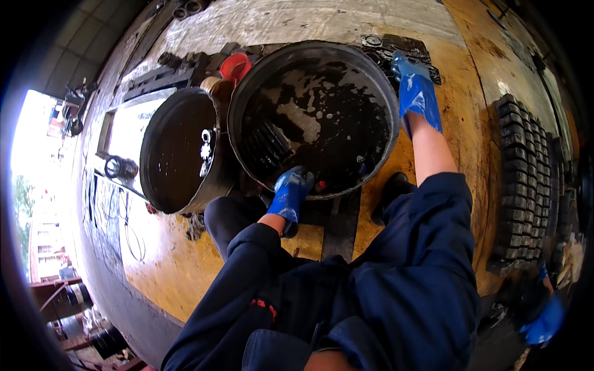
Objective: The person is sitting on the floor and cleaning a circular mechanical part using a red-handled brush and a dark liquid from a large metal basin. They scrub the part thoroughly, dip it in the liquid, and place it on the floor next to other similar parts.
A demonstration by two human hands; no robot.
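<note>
A large round black tub (396, 123) of dark, foam-flecked liquid stands in front of me. My left hand (292, 190), in a wet blue glove, lies at its near rim, fingers curled; what they hold, if anything, is hidden. Beyond the tub's right side, my blue-gloved right hand (418, 86) reaches to a cluster of wet black blocks (421, 54). Its fingers are bent down against them, and I cannot make out whether one is gripped. Ribbed dark pieces (267, 143) lie partly in the liquid at the tub's left. A small red thing (321, 185) shows near the left hand.
Left of the tub stands a second drum (148, 151) of brown liquid, with shiny metal parts (206, 148) at its inner edge. A red container (236, 66) sits behind it. Dark blocks are stacked (523, 179) at the right. Another person's blue glove (546, 321) shows at lower right.
</note>
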